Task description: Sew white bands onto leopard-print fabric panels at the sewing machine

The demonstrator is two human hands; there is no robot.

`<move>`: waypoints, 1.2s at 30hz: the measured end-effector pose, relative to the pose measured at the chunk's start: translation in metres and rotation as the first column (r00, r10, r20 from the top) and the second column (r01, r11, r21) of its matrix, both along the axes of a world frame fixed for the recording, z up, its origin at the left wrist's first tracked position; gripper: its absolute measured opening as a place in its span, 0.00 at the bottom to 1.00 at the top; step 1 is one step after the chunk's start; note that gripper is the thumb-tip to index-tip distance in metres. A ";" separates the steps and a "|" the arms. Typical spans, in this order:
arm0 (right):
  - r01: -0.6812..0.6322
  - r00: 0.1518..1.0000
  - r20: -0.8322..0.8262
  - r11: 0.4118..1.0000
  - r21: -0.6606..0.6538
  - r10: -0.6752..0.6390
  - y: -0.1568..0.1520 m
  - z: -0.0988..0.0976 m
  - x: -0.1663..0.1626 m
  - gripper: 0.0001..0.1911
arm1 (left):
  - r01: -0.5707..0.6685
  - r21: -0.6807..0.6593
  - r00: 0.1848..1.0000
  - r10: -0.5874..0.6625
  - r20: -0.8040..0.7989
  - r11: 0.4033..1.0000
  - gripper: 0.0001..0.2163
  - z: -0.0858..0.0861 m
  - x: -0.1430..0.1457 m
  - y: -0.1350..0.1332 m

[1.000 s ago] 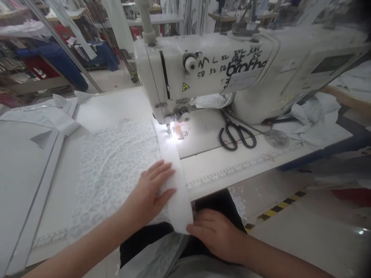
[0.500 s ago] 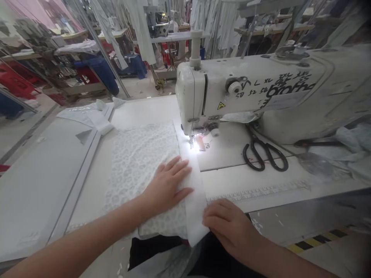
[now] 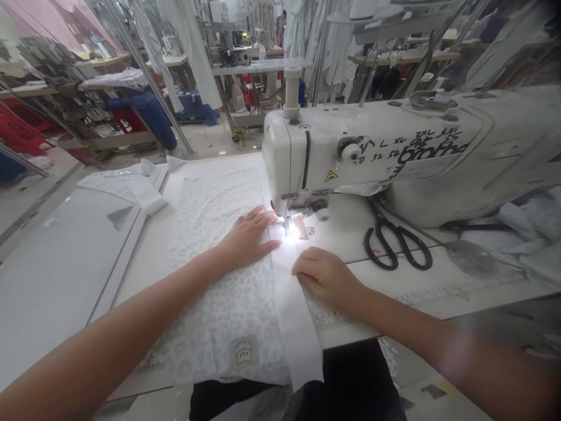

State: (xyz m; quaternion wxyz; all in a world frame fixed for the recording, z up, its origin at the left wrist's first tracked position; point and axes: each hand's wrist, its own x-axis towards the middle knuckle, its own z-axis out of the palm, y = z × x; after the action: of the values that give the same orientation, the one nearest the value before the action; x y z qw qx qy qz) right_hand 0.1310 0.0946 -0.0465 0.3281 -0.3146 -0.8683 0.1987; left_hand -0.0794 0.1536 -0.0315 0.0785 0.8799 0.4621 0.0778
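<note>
Pale leopard-print fabric (image 3: 232, 292) lies across the table, with a small patch (image 3: 245, 351) near its front edge. Along its right side runs a plain white fabric strip (image 3: 298, 333), which passes under the lit needle area of the sewing machine (image 3: 284, 158). My left hand (image 3: 252, 237) rests flat on the print just left of the presser foot, fingers spread. In front of the needle, my right hand (image 3: 322, 272) pinches the strip's right edge, thumb and fingers together. The strip's front end hangs over the table edge.
Black-handled scissors (image 3: 394, 240) lie right of the needle. A printed ruler scale (image 3: 337, 321) follows the table's front edge. White scraps (image 3: 146, 196) sit at the left beside a grey panel (image 3: 65, 251). Bunched cloth (image 3: 526, 228) is at the far right.
Both hands have moved forward toward the needle, the fabric sliding with them. The patch on the print has come into view near the front edge.
</note>
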 end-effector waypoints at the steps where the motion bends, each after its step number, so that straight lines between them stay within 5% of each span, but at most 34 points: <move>1: 0.013 1.000 0.007 1.000 -0.012 -0.013 0.007 0.001 -0.002 0.11 | -0.002 0.015 1.000 0.002 -0.006 1.000 0.19 0.000 0.000 0.008; 6: 0.073 0.997 -0.003 0.997 -0.038 -0.073 -0.005 0.009 0.000 0.12 | 0.014 0.094 0.999 -0.012 -0.030 0.995 0.16 0.013 0.003 0.015; 10: 0.071 0.995 -0.076 0.996 0.046 -0.068 -0.083 -0.002 0.024 0.16 | 0.254 0.016 0.966 -0.253 -0.057 0.967 0.22 0.019 0.006 -0.059; 13: 0.084 0.979 -0.169 0.984 -0.155 -0.110 -0.135 -0.024 0.035 0.13 | 0.448 0.003 0.888 -0.445 -0.120 0.894 0.31 0.009 0.009 -0.132; 15: 0.156 0.940 -0.199 0.866 -0.475 -0.278 -0.151 -0.037 0.034 0.11 | 0.441 0.133 0.894 -0.420 -0.157 0.888 0.24 0.000 0.013 -0.164; 18: 0.030 0.866 -0.257 0.556 -0.830 -0.430 -0.149 -0.048 0.024 0.10 | 0.393 0.259 0.919 -0.381 -0.097 0.882 0.16 -0.005 0.020 -0.181; 21: -0.253 0.789 -0.417 0.380 -0.890 -0.451 -0.140 -0.049 0.014 0.13 | 0.367 0.224 0.922 -0.384 0.039 0.903 0.10 -0.004 0.024 -0.179; 23: -0.333 0.732 -0.465 0.334 -0.882 -0.498 -0.140 -0.049 0.010 0.12 | 0.344 0.192 0.924 -0.368 0.107 0.919 0.09 -0.004 0.026 -0.179; 28: -0.267 0.672 -0.460 0.390 -0.882 -0.580 -0.153 -0.050 0.004 0.11 | 0.341 0.171 0.914 -0.369 0.169 0.924 0.08 -0.004 0.030 -0.184; 36: -0.199 0.716 -0.492 0.531 -0.824 -0.496 -0.158 -0.036 0.006 0.07 | 0.381 0.149 0.896 -0.404 0.184 0.912 0.08 -0.005 0.041 -0.182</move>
State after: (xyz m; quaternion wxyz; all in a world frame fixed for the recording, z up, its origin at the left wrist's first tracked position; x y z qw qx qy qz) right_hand 0.1368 -0.0636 -0.0824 0.4471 -0.4145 -0.4467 0.6548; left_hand -0.0385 -0.0280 -0.0368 0.0932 0.9448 0.2588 0.1781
